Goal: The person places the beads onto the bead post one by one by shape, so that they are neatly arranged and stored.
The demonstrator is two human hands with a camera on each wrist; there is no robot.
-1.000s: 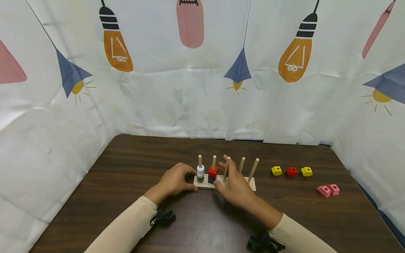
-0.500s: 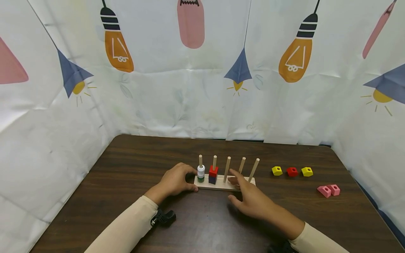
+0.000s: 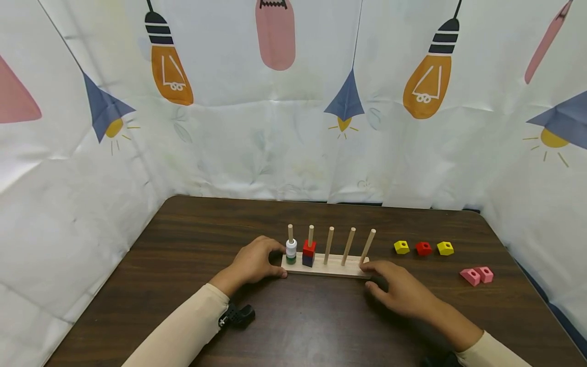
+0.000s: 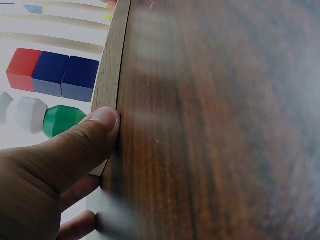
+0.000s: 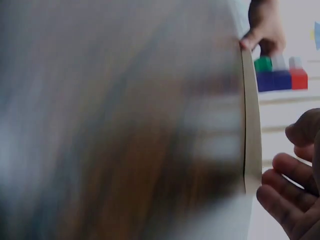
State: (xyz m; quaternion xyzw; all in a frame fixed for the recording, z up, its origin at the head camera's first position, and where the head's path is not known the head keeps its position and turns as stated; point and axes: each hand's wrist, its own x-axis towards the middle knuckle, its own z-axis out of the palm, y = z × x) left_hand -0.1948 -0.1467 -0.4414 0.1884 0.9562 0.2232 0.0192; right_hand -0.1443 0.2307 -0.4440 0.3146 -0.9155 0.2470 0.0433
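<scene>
A wooden peg board (image 3: 337, 269) with several upright pegs lies on the table. My left hand (image 3: 254, 262) grips its left end, with the thumb (image 4: 102, 120) on the front edge and fingers around the end. White beads (image 3: 291, 246) sit above a green bead (image 4: 64, 120) on the leftmost peg. The second peg carries a red block (image 3: 309, 248) over dark blue blocks (image 4: 65, 75). My right hand (image 3: 405, 291) is beside the board's right end, fingers slightly bent and holding nothing; whether its fingertips touch the board I cannot tell.
To the right lie two yellow blocks, the nearer one (image 3: 401, 247) and the farther one (image 3: 445, 248), with a red block (image 3: 424, 248) between them. Two pink blocks (image 3: 477, 276) lie closer to the right edge. A patterned white curtain (image 3: 275, 153) hangs behind the dark wooden table (image 3: 206, 224).
My right hand has moved away from the second peg, rightward along the board to its right end. The left hand and the stacked pieces have stayed in place.
</scene>
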